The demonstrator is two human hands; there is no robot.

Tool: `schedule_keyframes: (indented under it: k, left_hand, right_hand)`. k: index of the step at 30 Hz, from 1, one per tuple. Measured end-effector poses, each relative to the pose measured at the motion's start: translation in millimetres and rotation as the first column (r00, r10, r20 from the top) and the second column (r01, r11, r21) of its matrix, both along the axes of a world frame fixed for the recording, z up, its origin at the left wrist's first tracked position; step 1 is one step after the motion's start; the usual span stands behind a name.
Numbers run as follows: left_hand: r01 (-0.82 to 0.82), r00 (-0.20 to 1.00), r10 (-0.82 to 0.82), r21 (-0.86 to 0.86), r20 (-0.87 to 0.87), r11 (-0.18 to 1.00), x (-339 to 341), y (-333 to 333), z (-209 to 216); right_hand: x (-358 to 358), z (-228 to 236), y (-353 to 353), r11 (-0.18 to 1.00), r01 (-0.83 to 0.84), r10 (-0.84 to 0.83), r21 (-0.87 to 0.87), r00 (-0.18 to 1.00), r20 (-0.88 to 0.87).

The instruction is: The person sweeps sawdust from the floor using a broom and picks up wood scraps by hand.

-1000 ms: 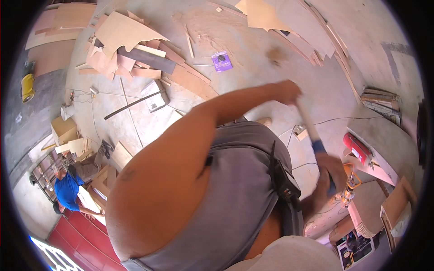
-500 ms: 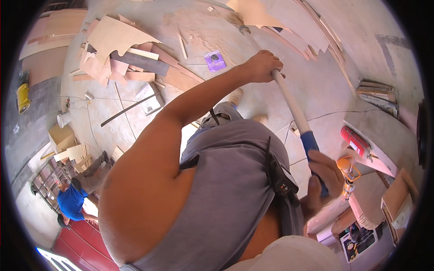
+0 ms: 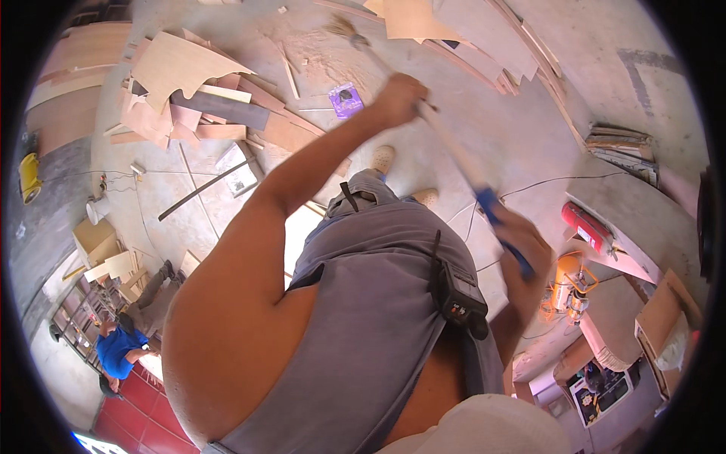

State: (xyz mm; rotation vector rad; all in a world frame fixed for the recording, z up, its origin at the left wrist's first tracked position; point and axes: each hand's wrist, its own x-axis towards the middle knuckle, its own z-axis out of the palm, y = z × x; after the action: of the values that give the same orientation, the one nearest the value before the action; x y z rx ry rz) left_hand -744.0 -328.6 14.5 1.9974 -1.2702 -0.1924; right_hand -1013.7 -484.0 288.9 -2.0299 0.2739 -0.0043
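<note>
Both of my hands are on a broom (image 3: 456, 151) with a pale pole and a blue grip at its near end. Higher up the pole, my left hand (image 3: 401, 100) is closed round it. Around the blue grip wraps my right hand (image 3: 524, 240), slightly blurred. The pole slants away to the far left, where the straw-coloured bristles (image 3: 340, 26) touch or hang just over the floor. Light brown dust (image 3: 349, 62) streaks the concrete beside the bristles.
Board offcuts (image 3: 181, 72) are heaped at the far left, near a purple packet (image 3: 345, 101). More boards (image 3: 484, 57) lean at the far right. A fire extinguisher (image 3: 586, 225) and black cable (image 3: 556, 179) lie right. A person in blue (image 3: 119, 349) is at the lower left.
The broom and both my hands have moved forward and to the left. Its bristles have swung left over the dusty floor. The whole view has shifted a little.
</note>
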Motion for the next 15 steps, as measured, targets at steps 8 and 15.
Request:
schedule_keyframes:
  k: [8, 15]
  left_hand:
    - [0.517, 0.84, -0.531, -0.132, -0.113, 0.846, -148.3, -185.9, 109.8]
    - [0.324, 0.927, -0.285, 0.135, -0.245, 0.937, -73.1, -108.6, -78.6]
  right_hand:
    - [-94.0, 141.3, -30.3, 0.88, 0.404, -0.129, -0.249, 0.709, 0.694]
    - [11.1, -8.5, 8.5, 0.997, 0.076, -0.074, -0.03, 0.994, 0.086]
